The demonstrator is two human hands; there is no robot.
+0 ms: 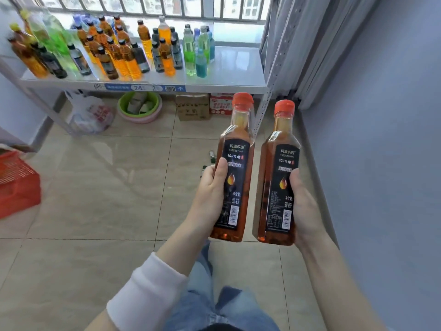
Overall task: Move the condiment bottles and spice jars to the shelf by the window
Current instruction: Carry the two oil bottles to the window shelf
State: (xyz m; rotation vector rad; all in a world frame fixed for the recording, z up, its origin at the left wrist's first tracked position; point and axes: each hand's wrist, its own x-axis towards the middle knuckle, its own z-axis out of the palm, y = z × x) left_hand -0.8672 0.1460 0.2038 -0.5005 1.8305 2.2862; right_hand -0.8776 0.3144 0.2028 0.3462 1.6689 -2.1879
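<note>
2 sesame oil bottles upright, side by side, short of window shelf [238, 75]. Left hand [210, 192] wrapped left bottle [235, 168]; right hand [305, 206] wrapped right bottle [279, 177]. Best kept vertical, set onto bare right end, clear of drink bottles [124, 48].

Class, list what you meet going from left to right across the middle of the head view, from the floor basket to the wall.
red basket → left hand → left bottle → right bottle → right hand

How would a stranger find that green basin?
Look under the metal shelf by the window, on the floor. Between a white plastic bag and a cardboard box sits the green basin; it alone is round, nested in a pink basin.
</note>
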